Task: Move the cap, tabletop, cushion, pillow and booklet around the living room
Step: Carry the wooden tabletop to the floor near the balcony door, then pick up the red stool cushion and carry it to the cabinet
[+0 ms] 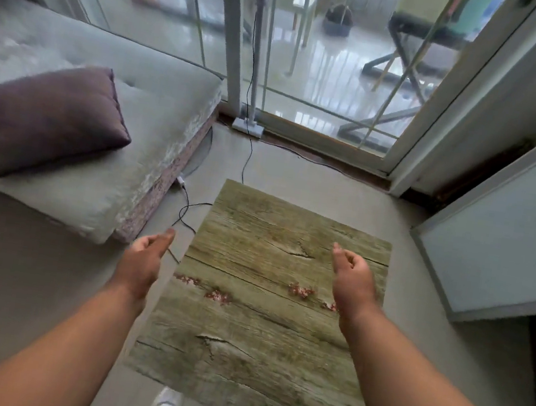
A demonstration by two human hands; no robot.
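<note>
**Now both hands hover empty over the tabletop**

Below me the tabletop [259, 305], a rectangular board printed with weathered wood grain and a few small reddish marks, lies flat in the middle of the view, above the grey floor [23, 289]; I cannot tell whether it rests on the floor or on some support. My left hand [145, 258] is stretched forward just off the board's left edge, fingers loosely extended and a little curled, palm turned inward, holding nothing. My right hand [352, 280] is over the board's right side, fingers half curled, also holding nothing. Whether either hand touches the board I cannot tell; they look to be above it.

To the left, a purple pillow [54, 121] sits tilted on the grey cushion [155, 111] of a low sofa, well apart from the board. A thin black cable [186, 212] trails across the floor between the sofa and the board's far left corner. Beyond the board is a glass sliding door [315, 54]. Two white shoes [167, 405] show at the board's near edge. A pale panel [509, 243] stands on the right.
</note>
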